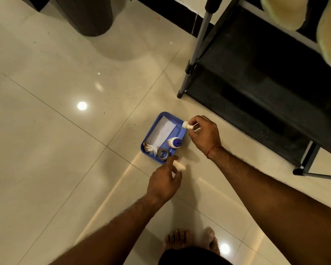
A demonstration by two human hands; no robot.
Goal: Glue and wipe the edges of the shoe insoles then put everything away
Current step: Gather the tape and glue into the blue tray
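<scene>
Now, the tiled floor (46, 131) carries everything here, as there is no bench. The black shoe rack (256, 83) stands at the right, and the two pale insoles (283, 10) already lie on its upper shelf, well apart from the tools. So I judge the step in hand is the putting away.

The blue tray (180, 131) lies on the floor near the foot of the rack. In its wide part is a white sheet (163, 133) with a crumpled tissue (149, 148) at the near end. In the narrow part the glue bottle (174, 142) lies on its side, and a tape roll (163, 154) sits at the near corner.

The right hand (204, 133) pinches a small white bottle (187, 125) just over the right rim of the tray. The left hand (165, 180) is relaxed and holds nothing that I can see. Its index finger points at the near rim beside the tape roll. A small pale thing lies by its fingers, but I cannot tell what it is.

To do this step well, the small bottle should go down into the free space of the narrow part, beyond the glue bottle, and not on the rim. It is better to check that its cap is closed and to release it only when it rests. The left hand could press the near rim so the light tray does not slide on the smooth tiles.
</scene>
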